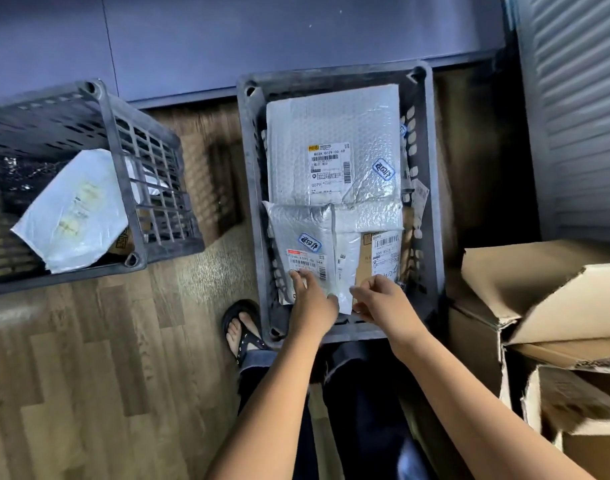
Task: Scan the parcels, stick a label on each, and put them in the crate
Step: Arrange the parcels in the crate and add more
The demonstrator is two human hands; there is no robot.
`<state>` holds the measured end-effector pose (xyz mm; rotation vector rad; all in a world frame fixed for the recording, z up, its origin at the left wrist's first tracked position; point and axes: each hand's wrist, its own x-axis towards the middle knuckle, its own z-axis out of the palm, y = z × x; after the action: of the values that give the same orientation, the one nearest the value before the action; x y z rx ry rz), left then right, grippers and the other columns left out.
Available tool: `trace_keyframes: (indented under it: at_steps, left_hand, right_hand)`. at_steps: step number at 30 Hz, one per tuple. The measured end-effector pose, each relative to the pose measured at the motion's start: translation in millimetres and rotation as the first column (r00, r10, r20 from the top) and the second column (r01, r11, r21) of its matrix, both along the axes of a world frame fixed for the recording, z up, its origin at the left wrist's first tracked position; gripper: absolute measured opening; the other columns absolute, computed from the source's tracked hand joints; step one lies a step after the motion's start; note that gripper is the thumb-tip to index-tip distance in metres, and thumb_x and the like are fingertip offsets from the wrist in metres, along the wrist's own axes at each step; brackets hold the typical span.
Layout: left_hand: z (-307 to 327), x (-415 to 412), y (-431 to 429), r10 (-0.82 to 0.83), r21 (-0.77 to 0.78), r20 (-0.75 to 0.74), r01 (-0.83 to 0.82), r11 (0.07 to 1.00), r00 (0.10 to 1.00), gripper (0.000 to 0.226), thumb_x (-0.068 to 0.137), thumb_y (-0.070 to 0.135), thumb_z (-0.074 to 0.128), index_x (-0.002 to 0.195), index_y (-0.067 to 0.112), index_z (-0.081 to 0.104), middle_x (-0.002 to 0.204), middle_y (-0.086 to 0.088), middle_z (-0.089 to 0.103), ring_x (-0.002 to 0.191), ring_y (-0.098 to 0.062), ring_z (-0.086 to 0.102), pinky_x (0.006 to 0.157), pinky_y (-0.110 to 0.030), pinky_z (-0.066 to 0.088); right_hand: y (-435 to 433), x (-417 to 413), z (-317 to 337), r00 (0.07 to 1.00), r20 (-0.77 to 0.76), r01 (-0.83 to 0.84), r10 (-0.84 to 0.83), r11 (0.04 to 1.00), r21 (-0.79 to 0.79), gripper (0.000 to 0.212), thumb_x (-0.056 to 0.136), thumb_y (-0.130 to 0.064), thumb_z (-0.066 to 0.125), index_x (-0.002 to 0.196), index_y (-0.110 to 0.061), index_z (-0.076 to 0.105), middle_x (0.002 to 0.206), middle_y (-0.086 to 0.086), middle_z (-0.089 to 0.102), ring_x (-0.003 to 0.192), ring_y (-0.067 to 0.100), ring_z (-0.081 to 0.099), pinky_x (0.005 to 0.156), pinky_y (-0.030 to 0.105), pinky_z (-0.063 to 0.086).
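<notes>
A grey plastic crate (253,188) stands on the floor straight ahead, filled with parcels. A large bubble-wrap parcel (331,133) with a shipping label and a blue sticker lies at the far end. A smaller silver bubble mailer (300,226) with a blue sticker lies at the near left. My left hand (312,299) rests on its near edge, fingers straight on its label. My right hand (379,299) has curled fingers at the near edge of a white parcel (345,258); whether it pinches the parcel is unclear. A brown box (365,261) with a label lies at the near right.
A second grey crate (123,161) stands tilted at the left, holding a white plastic mailer (74,209). Open cardboard boxes (539,306) crowd the right side. A sandalled foot (241,330) stands by the near crate. Wooden floor lies at the left front; a wall runs behind.
</notes>
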<state>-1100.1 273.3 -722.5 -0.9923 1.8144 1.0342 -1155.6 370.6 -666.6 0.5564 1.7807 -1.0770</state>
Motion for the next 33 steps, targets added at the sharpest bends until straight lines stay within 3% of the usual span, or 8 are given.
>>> trace_keyframes:
  at_steps: [3, 6, 9, 17, 21, 24, 28, 33]
  left_hand:
    - [-8, -10, -18, -0.117, 0.051, 0.092, 0.112, 0.992, 0.989, 0.066, 0.094, 0.019, 0.043, 0.148, 0.003, 0.009, 0.156, -0.018, -0.002, 0.139, -0.039, 0.023, 0.109, -0.041, 0.030]
    - [-1, -11, -31, -0.148, 0.068, 0.075, 0.143, 0.987, 0.986, 0.050, 0.089, 0.018, 0.045, 0.138, 0.008, 0.037, 0.142, -0.016, 0.034, 0.123, -0.035, 0.044, 0.100, -0.038, 0.041]
    - [16, -8, -41, -0.078, 0.044, 0.006, 0.078, 0.996, 0.997, 0.040, 0.091, 0.018, 0.045, 0.131, 0.013, 0.049, 0.132, -0.011, 0.052, 0.115, -0.029, 0.052, 0.090, -0.029, 0.042]
    - [97, -4, -80, 0.006, 0.019, -0.091, -0.004, 1.000, 0.996, 0.034, 0.093, 0.019, 0.045, 0.125, 0.015, 0.055, 0.128, -0.006, 0.057, 0.111, -0.023, 0.055, 0.081, -0.026, 0.041]
    - [139, 5, -116, 0.054, -0.002, -0.156, -0.055, 0.999, 0.986, 0.026, 0.094, 0.018, 0.043, 0.113, 0.013, 0.060, 0.117, -0.005, 0.063, 0.104, -0.023, 0.058, 0.075, -0.027, 0.041]
    - [157, 21, -153, 0.088, -0.024, -0.183, -0.094, 0.995, 0.979, 0.028, 0.096, 0.015, 0.040, 0.117, 0.009, 0.057, 0.119, -0.007, 0.062, 0.106, -0.024, 0.057, 0.073, -0.026, 0.039]
    - [160, 61, -209, 0.060, -0.027, -0.137, -0.064, 0.998, 0.989, 0.027, 0.095, 0.023, 0.042, 0.117, 0.020, 0.057, 0.121, -0.002, 0.061, 0.107, -0.024, 0.058, 0.088, -0.031, 0.048]
    - [164, 113, -325, -0.029, -0.056, -0.153, 0.020, 0.998, 0.988, 0.022, 0.093, 0.026, 0.040, 0.108, 0.025, 0.057, 0.116, -0.002, 0.064, 0.102, -0.023, 0.060, 0.088, -0.037, 0.050]
  right_hand:
    - [0, 2, 3, 1.000, -0.008, -0.010, 0.010, 1.000, 0.015, 0.026, 0.089, -0.003, 0.057, 0.071, -0.013, 0.041, 0.067, 0.004, 0.046, 0.060, 0.013, 0.049, 0.051, 0.012, 0.039]
    - [-4, 2, 9, 1.000, 0.001, -0.015, 0.015, 1.000, 0.022, 0.025, 0.089, -0.005, 0.058, 0.072, -0.013, 0.041, 0.066, 0.002, 0.047, 0.060, 0.012, 0.050, 0.058, 0.019, 0.039]
    - [-13, 0, 24, 1.000, 0.006, -0.021, 0.021, 1.000, 0.012, 0.026, 0.088, -0.005, 0.058, 0.071, -0.014, 0.041, 0.067, 0.002, 0.047, 0.060, 0.012, 0.051, 0.064, 0.024, 0.042]
    - [-56, -15, 81, 0.997, -0.036, -0.071, 0.071, 0.997, 0.008, 0.029, 0.090, -0.007, 0.056, 0.069, -0.017, 0.039, 0.068, 0.002, 0.047, 0.060, 0.012, 0.051, 0.055, 0.022, 0.035]
    - [-87, -13, 111, 0.992, -0.078, -0.096, 0.096, 0.995, 0.012, 0.028, 0.090, -0.008, 0.057, 0.069, -0.016, 0.041, 0.068, 0.002, 0.049, 0.062, 0.013, 0.054, 0.059, 0.025, 0.038]
    - [-122, -5, 127, 0.991, -0.070, -0.113, 0.113, 0.994, -0.003, 0.027, 0.091, -0.009, 0.057, 0.071, -0.016, 0.041, 0.069, 0.002, 0.050, 0.065, 0.013, 0.054, 0.063, 0.025, 0.039]
    - [-174, 10, 139, 0.989, -0.109, -0.094, 0.097, 0.995, 0.035, 0.029, 0.092, -0.008, 0.056, 0.069, -0.016, 0.039, 0.066, 0.003, 0.047, 0.065, 0.016, 0.053, 0.063, 0.026, 0.038]
    - [-256, 56, 136, 0.984, -0.142, -0.108, 0.112, 0.994, 0.030, 0.035, 0.092, -0.001, 0.054, 0.065, -0.015, 0.038, 0.060, 0.006, 0.043, 0.057, 0.018, 0.042, 0.054, 0.026, 0.029]
